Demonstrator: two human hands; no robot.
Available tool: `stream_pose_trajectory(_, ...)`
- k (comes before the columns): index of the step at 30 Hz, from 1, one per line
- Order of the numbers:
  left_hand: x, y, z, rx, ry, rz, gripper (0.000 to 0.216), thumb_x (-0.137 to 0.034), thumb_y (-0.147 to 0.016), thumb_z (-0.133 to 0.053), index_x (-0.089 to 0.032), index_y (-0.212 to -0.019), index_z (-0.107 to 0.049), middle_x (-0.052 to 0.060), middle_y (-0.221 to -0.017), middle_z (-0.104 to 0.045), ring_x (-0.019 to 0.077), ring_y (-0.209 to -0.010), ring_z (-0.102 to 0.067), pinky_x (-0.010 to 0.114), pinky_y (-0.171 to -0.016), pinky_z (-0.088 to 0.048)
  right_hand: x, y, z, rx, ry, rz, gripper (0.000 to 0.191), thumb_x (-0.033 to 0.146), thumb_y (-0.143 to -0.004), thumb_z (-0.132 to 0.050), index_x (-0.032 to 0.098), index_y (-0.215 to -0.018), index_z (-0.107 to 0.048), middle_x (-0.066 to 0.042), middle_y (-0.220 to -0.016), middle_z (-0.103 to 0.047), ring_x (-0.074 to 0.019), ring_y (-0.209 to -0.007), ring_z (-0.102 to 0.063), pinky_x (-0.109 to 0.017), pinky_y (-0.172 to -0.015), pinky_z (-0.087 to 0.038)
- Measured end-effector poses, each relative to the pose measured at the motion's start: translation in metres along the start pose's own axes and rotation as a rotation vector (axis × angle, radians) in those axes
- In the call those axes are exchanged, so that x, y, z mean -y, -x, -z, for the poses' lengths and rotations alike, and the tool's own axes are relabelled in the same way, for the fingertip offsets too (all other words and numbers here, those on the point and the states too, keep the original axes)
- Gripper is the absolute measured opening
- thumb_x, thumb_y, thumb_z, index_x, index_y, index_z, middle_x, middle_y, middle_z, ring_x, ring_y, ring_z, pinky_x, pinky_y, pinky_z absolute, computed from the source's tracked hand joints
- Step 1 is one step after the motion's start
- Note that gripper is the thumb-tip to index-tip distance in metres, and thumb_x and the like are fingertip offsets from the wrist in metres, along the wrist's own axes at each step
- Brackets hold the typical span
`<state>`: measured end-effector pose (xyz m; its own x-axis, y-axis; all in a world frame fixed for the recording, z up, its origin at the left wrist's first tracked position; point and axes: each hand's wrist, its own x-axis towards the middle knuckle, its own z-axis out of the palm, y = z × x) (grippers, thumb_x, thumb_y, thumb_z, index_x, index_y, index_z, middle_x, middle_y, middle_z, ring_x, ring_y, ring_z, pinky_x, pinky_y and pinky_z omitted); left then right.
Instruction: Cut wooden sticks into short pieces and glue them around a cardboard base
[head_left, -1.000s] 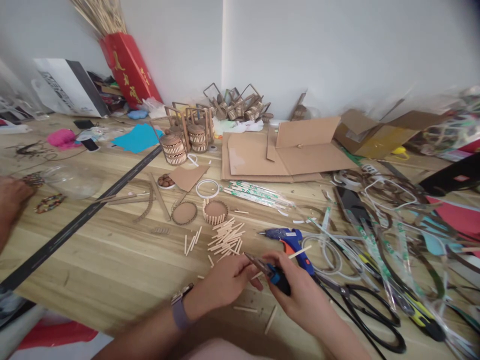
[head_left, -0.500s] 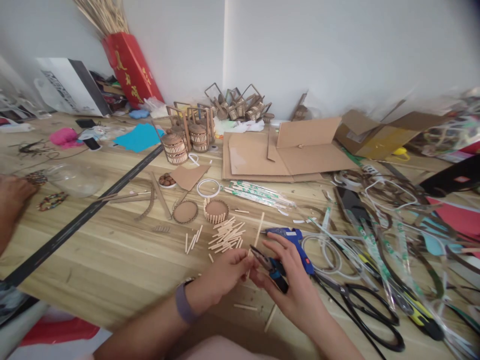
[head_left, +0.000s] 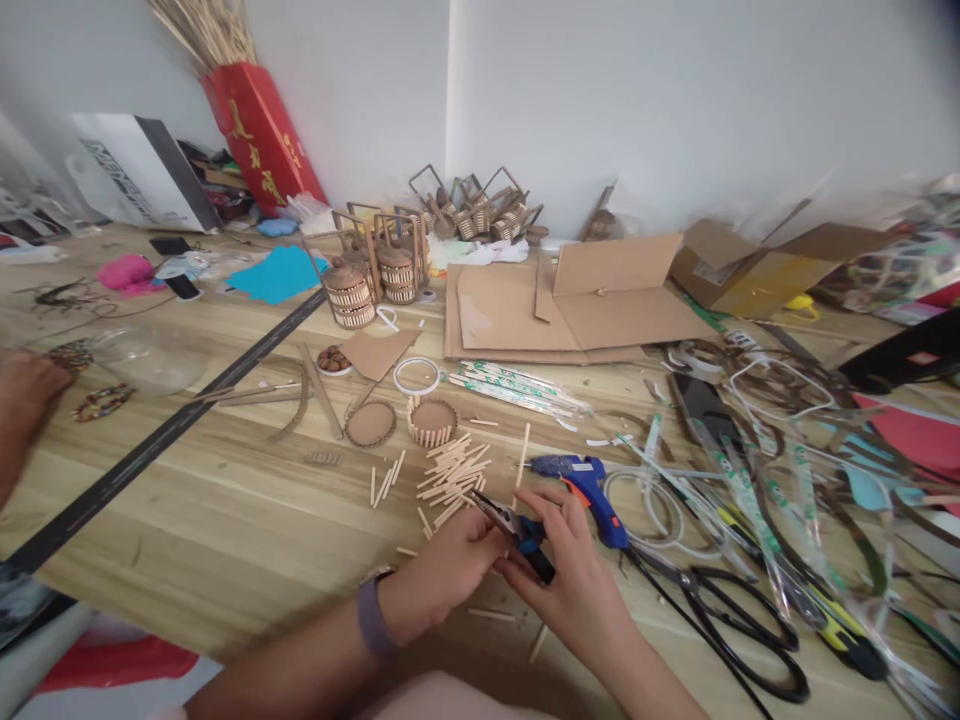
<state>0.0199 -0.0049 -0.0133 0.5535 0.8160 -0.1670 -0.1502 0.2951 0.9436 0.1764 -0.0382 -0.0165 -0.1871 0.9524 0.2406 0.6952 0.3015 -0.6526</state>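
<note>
My right hand is closed round a pair of pliers with dark blue handles, whose jaws point up and left. Its fingers meet a thin upright wooden stick; the stick's lower end is hidden. Against the pliers, my left hand has its fingers curled in, and what they hold is hidden. Just beyond the hands lies a pile of short cut sticks. Behind the pile stand a round cardboard base partly edged with upright sticks and a flat cardboard disc.
To the right lie a blue glue gun, black scissors and tangled strips. Small lidded baskets and cardboard sheets stand farther back. Another person's hand rests at the far left, near a clear bowl.
The pliers and both hands have shifted slightly left and down. The jaws, which were at the upright stick, now sit left of it, by the stick pile.
</note>
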Motion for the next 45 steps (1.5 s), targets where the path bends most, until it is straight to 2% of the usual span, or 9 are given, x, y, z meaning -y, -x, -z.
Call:
stream_pose_trajectory(5,-0.006,0.001,0.004,-0.038,-0.045,-0.02,0.054,-0.067,-0.081,-0.058,-0.015,-0.089,-0.067,0.005,-0.079,-0.067,0.0193,-0.073,-0.059,0.03,-0.071,-0.044,0.007,-0.005,0.015,0.08,-0.139,-0.121,0.046,0.028,-0.078,-0.066,0.024,-0.122,-0.055,-0.01,-0.116,-0.058,-0.0264,-0.111,-0.058,-0.041,-0.095,-0.05)
stream_pose_trajectory(8,-0.013,0.004,0.01,-0.039,-0.144,-0.022,0.05,-0.064,-0.086,-0.053,-0.015,-0.087,-0.063,0.004,-0.072,-0.068,0.0186,-0.071,-0.06,0.029,-0.071,-0.042,0.007,-0.007,0.031,0.185,-0.202,-0.204,0.029,0.036,-0.084,-0.056,0.022,-0.11,-0.061,-0.007,-0.102,-0.066,-0.0242,-0.096,-0.063,-0.037,-0.086,-0.052)
stream_pose_trajectory(11,-0.018,0.005,0.015,-0.069,-0.227,0.004,0.045,-0.06,-0.09,-0.049,-0.017,-0.083,-0.057,0.004,-0.068,-0.07,0.0173,-0.069,-0.058,0.028,-0.07,-0.04,0.0,-0.006,0.048,0.326,-0.23,-0.334,0.031,0.047,-0.086,-0.053,0.021,-0.101,-0.063,-0.005,-0.092,-0.069,-0.0231,-0.087,-0.065,-0.033,-0.079,-0.052)
stream_pose_trajectory(14,-0.018,0.006,0.018,-0.103,-0.293,0.017,0.043,-0.058,-0.092,-0.045,-0.017,-0.089,-0.058,0.004,-0.071,-0.073,0.0166,-0.068,-0.055,0.028,-0.069,-0.038,-0.008,-0.005,0.059,0.386,-0.22,-0.393,0.03,0.05,-0.084,-0.054,0.022,-0.093,-0.064,-0.004,-0.089,-0.069,-0.024,-0.089,-0.064,-0.031,-0.079,-0.052)
stream_pose_trajectory(22,-0.02,0.008,0.017,-0.007,-0.361,-0.025,0.038,-0.052,-0.095,-0.045,-0.017,-0.084,-0.056,0.004,-0.072,-0.072,0.0179,-0.074,-0.061,0.028,-0.075,-0.039,-0.001,-0.014,0.065,0.55,-0.25,-0.331,0.026,0.043,-0.086,-0.053,0.021,-0.095,-0.065,-0.004,-0.097,-0.071,-0.0233,-0.093,-0.063,-0.033,-0.085,-0.049)
stream_pose_trajectory(27,-0.019,0.01,0.015,0.091,-0.34,-0.027,0.043,-0.054,-0.096,-0.043,-0.016,-0.089,-0.059,0.004,-0.071,-0.072,0.0181,-0.071,-0.064,0.027,-0.071,-0.041,0.003,-0.018,0.063,0.597,-0.27,-0.32,0.028,0.044,-0.085,-0.053,0.02,-0.092,-0.066,-0.002,-0.088,-0.068,-0.0219,-0.087,-0.061,-0.032,-0.08,-0.049)
stream_pose_trajectory(33,-0.019,0.011,0.012,0.148,-0.326,-0.007,0.051,-0.06,-0.093,-0.043,-0.013,-0.097,-0.064,0.005,-0.074,-0.071,0.0187,-0.07,-0.067,0.026,-0.069,-0.043,0.009,-0.022,0.061,0.609,-0.397,-0.336,0.031,0.041,-0.084,-0.055,0.019,-0.104,-0.067,-0.004,-0.1,-0.069,-0.0237,-0.096,-0.061,-0.035,-0.089,-0.048)
stream_pose_trajectory(39,-0.016,0.01,0.011,0.156,-0.353,0.029,0.042,-0.052,-0.095,-0.044,-0.014,-0.094,-0.063,0.004,-0.072,-0.072,0.0176,-0.068,-0.067,0.024,-0.064,-0.041,0.008,-0.022,0.057,0.609,-0.415,-0.3,0.028,0.04,-0.085,-0.056,0.018,-0.098,-0.067,-0.005,-0.098,-0.069,-0.0237,-0.095,-0.061,-0.038,-0.09,-0.048)
stream_pose_trajectory(45,-0.017,0.011,0.011,0.154,-0.372,0.025,0.045,-0.054,-0.095,-0.044,-0.014,-0.093,-0.065,0.005,-0.074,-0.072,0.0174,-0.068,-0.066,0.024,-0.065,-0.042,0.008,-0.022,0.057,0.622,-0.408,-0.286,0.028,0.039,-0.086,-0.053,0.016,-0.099,-0.065,-0.006,-0.097,-0.068,-0.0238,-0.095,-0.06,-0.038,-0.089,-0.048)
